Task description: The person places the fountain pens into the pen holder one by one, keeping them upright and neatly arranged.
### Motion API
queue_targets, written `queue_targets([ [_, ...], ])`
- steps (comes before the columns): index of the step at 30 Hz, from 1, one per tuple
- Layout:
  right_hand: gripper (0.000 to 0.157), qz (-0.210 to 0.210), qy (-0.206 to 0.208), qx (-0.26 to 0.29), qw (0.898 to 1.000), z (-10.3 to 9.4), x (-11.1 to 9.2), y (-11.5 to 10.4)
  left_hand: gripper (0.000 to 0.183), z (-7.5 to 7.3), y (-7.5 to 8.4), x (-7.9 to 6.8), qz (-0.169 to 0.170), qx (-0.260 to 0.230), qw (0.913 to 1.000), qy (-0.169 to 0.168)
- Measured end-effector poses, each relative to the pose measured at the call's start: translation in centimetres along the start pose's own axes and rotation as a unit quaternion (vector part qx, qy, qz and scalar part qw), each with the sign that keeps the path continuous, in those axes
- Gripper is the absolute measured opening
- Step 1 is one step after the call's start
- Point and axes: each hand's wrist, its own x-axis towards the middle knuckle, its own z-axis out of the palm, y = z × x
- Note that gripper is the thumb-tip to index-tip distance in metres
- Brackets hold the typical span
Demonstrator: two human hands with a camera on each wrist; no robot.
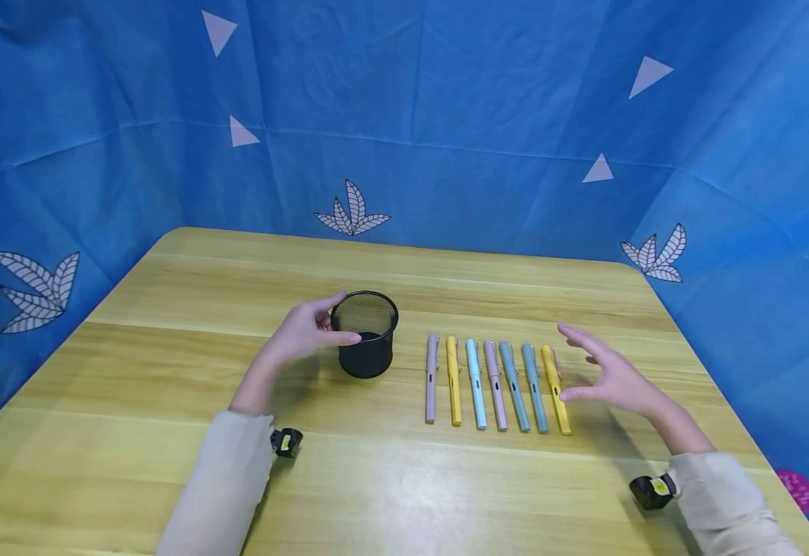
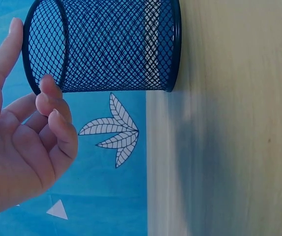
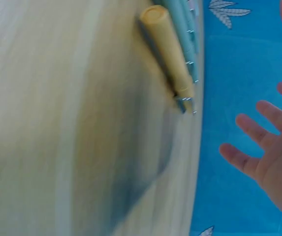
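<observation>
Two bare hands over a wooden table [image 1: 349, 479]. The left hand [image 1: 300, 332] is at the left side of an upright black mesh cup [image 1: 366, 358], thumb and forefinger spread about its rim; whether they actually grip it is hard to tell. To the cup's right lies a row of seven pens [image 1: 496, 390], side by side: purple, yellow, light blue, purple, two blue and a yellow pen [image 1: 556, 390] at the right end. The right hand [image 1: 616, 378] is wide and empty, its thumb near this last pen.
</observation>
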Motion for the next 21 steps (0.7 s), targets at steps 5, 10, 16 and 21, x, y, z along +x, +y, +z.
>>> queue_targets([
  [5,0.097,0.014,-0.032,0.01,0.999,0.2,-0.2,1.1,0.08,0.0,0.0,0.1,0.006,-0.004,1.0,-0.002],
  [10,0.102,0.018,-0.058,0.015,0.998,0.4,-0.3,1.8,0.08,0.0,-0.1,0.1,0.004,-0.006,1.0,-0.004],
  [16,0.109,-0.003,-0.098,0.024,0.995,0.7,-0.2,2.7,0.08,0.0,-0.1,0.0,-0.001,-0.006,1.0,-0.005],
  [21,0.114,-0.018,-0.116,0.0,0.993,0.8,-0.2,3.3,0.08,0.0,-0.1,0.0,-0.01,-0.008,0.9999,-0.006],
])
